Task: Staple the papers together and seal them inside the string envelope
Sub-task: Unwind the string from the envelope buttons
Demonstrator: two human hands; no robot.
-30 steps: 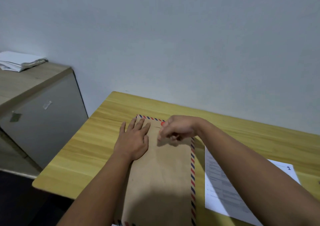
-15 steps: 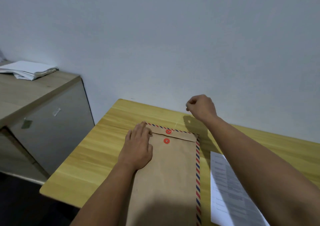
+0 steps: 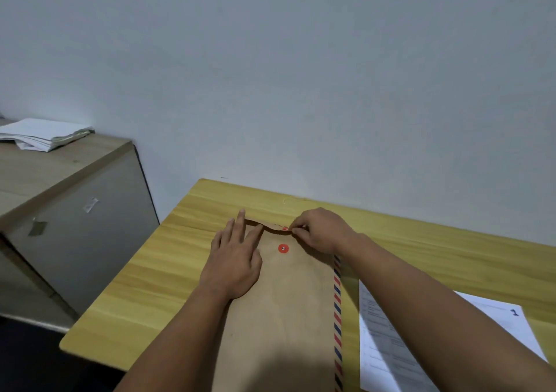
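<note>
At about nine o'clock from the envelope, a stack of loose papers (image 3: 45,134) sits on a grey cabinet (image 3: 75,211), well apart from the work. The left hand (image 3: 234,259) lies flat with fingers spread on the brown string envelope (image 3: 282,316), its fingertips at the flap's left end near eleven o'clock. The envelope rests on the wooden table (image 3: 156,271), a red button (image 3: 283,248) showing just below the flap (image 3: 270,227). At one o'clock the right hand (image 3: 322,230) pinches the flap's edge beside its own red disc — the flap is lifted and buckled. To open it cleanly, I would keep the left palm pressing down and peel straight back (not sideways), so the paper does not crease. A printed sheet (image 3: 421,346) lies at four o'clock, not yet inside.
</note>
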